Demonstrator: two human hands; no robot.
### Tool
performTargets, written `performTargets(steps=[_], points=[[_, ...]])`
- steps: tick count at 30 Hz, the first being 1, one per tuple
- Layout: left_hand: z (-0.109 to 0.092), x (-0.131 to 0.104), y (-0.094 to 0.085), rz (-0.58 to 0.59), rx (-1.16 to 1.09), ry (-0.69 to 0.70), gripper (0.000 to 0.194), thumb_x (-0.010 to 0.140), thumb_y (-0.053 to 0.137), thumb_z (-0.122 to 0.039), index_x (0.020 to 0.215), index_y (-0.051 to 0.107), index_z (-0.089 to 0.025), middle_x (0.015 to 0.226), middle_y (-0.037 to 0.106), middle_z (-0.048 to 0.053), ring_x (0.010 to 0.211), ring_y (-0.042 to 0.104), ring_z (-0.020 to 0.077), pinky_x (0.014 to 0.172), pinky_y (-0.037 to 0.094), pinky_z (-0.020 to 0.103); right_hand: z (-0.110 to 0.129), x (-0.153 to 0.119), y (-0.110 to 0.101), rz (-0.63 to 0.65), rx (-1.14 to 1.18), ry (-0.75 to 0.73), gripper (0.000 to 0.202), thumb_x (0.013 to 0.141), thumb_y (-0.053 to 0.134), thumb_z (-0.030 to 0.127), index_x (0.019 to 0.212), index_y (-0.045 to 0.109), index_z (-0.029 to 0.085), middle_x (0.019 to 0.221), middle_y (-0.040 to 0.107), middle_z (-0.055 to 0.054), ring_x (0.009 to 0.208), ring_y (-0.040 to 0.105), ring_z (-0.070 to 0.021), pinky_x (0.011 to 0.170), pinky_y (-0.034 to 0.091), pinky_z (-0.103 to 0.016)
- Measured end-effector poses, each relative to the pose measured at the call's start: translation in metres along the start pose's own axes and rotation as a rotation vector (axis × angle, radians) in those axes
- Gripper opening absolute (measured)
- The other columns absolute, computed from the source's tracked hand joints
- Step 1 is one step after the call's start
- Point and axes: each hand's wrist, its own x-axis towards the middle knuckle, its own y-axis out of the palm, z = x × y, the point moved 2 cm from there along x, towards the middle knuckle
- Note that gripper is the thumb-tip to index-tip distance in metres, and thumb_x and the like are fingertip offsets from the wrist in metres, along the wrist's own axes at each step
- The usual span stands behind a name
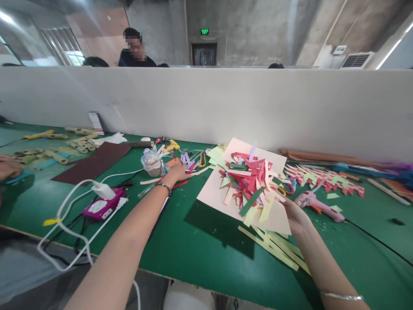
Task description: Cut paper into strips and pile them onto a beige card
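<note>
My right hand (296, 216) grips the right edge of a pale pink sheet of paper (209, 192), raised and tilted above the table. On it lies a loose heap of red, green, pink and yellow paper strips (248, 176). My left hand (177, 173) reaches forward to the tabletop, its fingers drawn together at a peach paper strip (202, 171). Lilac and red strips (189, 160) lie just beyond those fingers. Beside this hand stands a plastic-covered cup (152, 163). My left fingertips are partly hidden.
A pink glue gun (322, 207) and a red-and-white zigzag paper piece (325, 180) lie at right. Yellow-green strips (274, 245) lie in front. At left are a purple power strip (105, 204) with white cables, dark brown paper (97, 161), bamboo pieces (80, 144) and another person's hand (9, 168).
</note>
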Motion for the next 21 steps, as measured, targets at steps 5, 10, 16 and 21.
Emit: performTargets(steps=[5,10,16,21], points=[[0.007,0.013,-0.001,0.059,-0.045,-0.022,0.034,0.086,0.052,-0.033,0.115,0.051,-0.015,0.115,0.054,0.009,0.097,0.056,0.0199,0.081,0.049,0.041,0.001,0.001,-0.002,0.012,-0.011,0.011,0.03,0.085,0.043,0.021,0.109,0.06,0.018,0.094,0.071,-0.006,0.09,0.066,-0.0221,0.086,0.05,-0.037],[0.009,0.024,-0.005,0.132,-0.097,-0.093,0.033,0.086,0.052,-0.033,0.114,0.052,-0.015,0.113,0.055,0.008,0.096,0.056,0.02,0.08,0.049,0.04,0.001,-0.005,0.002,-0.057,0.006,0.074,0.03,0.085,0.042,0.02,0.108,0.06,0.017,0.092,0.071,-0.007,0.089,0.067,-0.0224,0.085,0.051,-0.037],[0.005,0.021,-0.003,0.117,-0.124,-0.155,0.034,0.086,0.053,-0.032,0.115,0.051,-0.015,0.114,0.054,0.008,0.098,0.056,0.0199,0.081,0.049,0.04,-0.002,-0.005,-0.003,-0.053,-0.018,0.07,0.029,0.086,0.044,0.028,0.107,0.061,0.017,0.094,0.071,-0.007,0.087,0.067,-0.0219,0.085,0.051,-0.036],[-0.005,0.016,-0.015,0.227,-0.191,-0.136,0.033,0.086,0.052,-0.033,0.114,0.051,-0.015,0.114,0.055,0.008,0.097,0.056,0.0203,0.08,0.049,0.04,-0.003,-0.006,-0.001,0.029,-0.081,0.074,0.035,0.085,0.045,0.032,0.114,0.058,0.017,0.096,0.07,-0.009,0.089,0.066,-0.0231,0.084,0.051,-0.037]])
